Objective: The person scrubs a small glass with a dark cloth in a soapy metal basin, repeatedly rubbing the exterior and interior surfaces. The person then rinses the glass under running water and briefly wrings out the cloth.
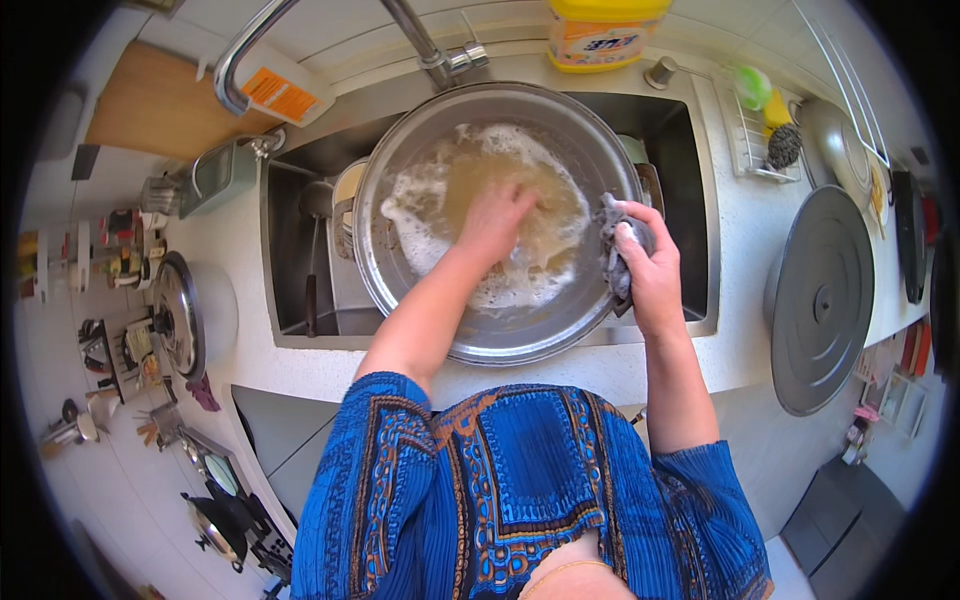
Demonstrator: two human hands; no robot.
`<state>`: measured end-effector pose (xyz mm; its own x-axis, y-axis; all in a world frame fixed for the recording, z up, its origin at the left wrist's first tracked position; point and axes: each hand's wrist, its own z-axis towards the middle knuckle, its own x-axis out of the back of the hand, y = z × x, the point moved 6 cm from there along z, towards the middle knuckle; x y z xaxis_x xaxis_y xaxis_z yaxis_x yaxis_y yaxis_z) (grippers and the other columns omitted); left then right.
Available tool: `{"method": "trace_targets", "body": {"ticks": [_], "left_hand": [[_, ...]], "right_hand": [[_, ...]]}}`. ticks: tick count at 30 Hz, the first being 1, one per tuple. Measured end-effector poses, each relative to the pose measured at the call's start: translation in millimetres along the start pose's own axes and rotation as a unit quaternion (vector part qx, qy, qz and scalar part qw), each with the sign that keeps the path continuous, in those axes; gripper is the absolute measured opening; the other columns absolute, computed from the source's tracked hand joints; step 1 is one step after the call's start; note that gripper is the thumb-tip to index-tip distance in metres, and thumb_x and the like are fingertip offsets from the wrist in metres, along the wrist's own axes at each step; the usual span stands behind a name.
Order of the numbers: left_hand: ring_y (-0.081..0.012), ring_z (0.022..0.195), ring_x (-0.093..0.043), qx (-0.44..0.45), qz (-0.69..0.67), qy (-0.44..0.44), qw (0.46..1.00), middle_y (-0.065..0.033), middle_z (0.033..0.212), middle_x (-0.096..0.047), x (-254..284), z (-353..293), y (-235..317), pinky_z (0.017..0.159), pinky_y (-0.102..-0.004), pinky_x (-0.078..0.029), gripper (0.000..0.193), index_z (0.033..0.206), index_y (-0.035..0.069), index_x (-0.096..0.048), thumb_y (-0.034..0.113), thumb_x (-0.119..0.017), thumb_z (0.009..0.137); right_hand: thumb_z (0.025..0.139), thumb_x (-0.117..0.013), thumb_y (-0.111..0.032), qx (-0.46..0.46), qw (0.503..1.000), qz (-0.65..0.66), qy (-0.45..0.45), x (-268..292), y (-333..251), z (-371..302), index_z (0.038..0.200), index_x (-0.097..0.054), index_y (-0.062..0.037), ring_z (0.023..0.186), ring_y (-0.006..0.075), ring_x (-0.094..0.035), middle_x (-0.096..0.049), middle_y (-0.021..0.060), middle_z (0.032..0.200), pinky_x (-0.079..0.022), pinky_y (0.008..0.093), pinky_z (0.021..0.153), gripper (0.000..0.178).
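A wide, round metal basin (500, 104) rests over the sink, holding cloudy, brownish water (485, 175) ringed with white foam. My left hand (490, 222) reaches down into the water near its middle. Its fingertips are under the surface, so what they touch is hidden. At the basin's right rim, my right hand (655, 275) is closed around a bunched, wet grey cloth (615, 250). Foam clings to the cloth and fingers.
The steel sink (288, 225) holds a ladle (315, 200) and stacked dishes (347, 190) left of the basin. Behind stand a faucet (430, 55) and a yellow tub (608, 35). To the right are a large grey lid (825, 300) and a wire rack (752, 150) with scrubbers.
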<state>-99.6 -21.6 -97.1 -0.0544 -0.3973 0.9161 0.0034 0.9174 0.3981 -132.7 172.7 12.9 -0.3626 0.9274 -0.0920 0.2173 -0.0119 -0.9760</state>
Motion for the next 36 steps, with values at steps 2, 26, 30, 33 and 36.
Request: {"method": "trace_targets", "body": {"ticks": [2, 26, 30, 33, 36], "left_hand": [[-0.0374, 0.112, -0.047, 0.028, 0.028, 0.03, 0.999, -0.0159, 0.123, -0.049, 3, -3, -4, 0.095, -0.0428, -0.042, 0.041, 0.111, 0.014, -0.059, 0.005, -0.063, 0.071], [-0.0271, 0.092, -0.065, 0.095, -0.82, -0.037, 0.563, -0.0163, 0.107, -0.062, 72, -25, 17, 0.079, -0.0379, -0.052, 0.057, 0.129, 0.012, -0.046, 0.048, -0.052, 0.085], [-0.0256, 0.089, -0.065, 0.102, -0.809, -0.045, 0.578, -0.0171, 0.104, -0.063, 79, -31, 21, 0.081, -0.038, -0.05, 0.056, 0.128, 0.012, -0.047, 0.048, -0.053, 0.085], [-0.0261, 0.101, -0.059, 0.112, -0.694, -0.03, 0.71, -0.0157, 0.115, -0.059, 85, -36, 12, 0.085, -0.0382, -0.048, 0.053, 0.126, 0.013, -0.05, 0.04, -0.062, 0.081], [-0.0277, 0.109, -0.053, 0.087, -0.341, 0.033, 0.936, -0.0133, 0.12, -0.054, 102, -37, 12, 0.09, -0.0387, -0.044, 0.057, 0.125, 0.016, -0.052, 0.028, -0.071, 0.072]], "right_hand": [[0.089, -0.058, -0.009, 0.002, 1.0, 0.003, 0.008, 3, 3, 1, 0.11, -0.059, -0.0059, 0.09, 0.0088, -0.054, -0.061, 0.0019, 0.1, -0.044, 0.0233, 0.082, 0.022], [0.09, -0.056, -0.01, 0.016, 1.0, 0.009, 0.004, 14, -12, -12, 0.112, -0.058, -0.0064, 0.082, 0.0053, -0.053, -0.06, 0.0, 0.093, -0.044, 0.0203, 0.074, 0.022], [0.09, -0.056, -0.009, 0.03, 1.0, -0.009, 0.001, 16, -14, -16, 0.112, -0.058, -0.0069, 0.08, 0.0046, -0.053, -0.06, -0.0006, 0.092, -0.044, 0.0193, 0.072, 0.023], [0.089, -0.059, -0.012, 0.021, 1.0, 0.012, -0.001, 18, -15, -22, 0.109, -0.06, -0.005, 0.086, 0.0065, -0.053, -0.061, 0.0008, 0.097, -0.044, 0.0219, 0.078, 0.021], [0.089, -0.059, -0.011, 0.027, 1.0, 0.011, -0.001, 22, -12, -25, 0.109, -0.06, -0.0051, 0.086, 0.0067, -0.054, -0.061, 0.001, 0.097, -0.044, 0.0221, 0.079, 0.021]]}}
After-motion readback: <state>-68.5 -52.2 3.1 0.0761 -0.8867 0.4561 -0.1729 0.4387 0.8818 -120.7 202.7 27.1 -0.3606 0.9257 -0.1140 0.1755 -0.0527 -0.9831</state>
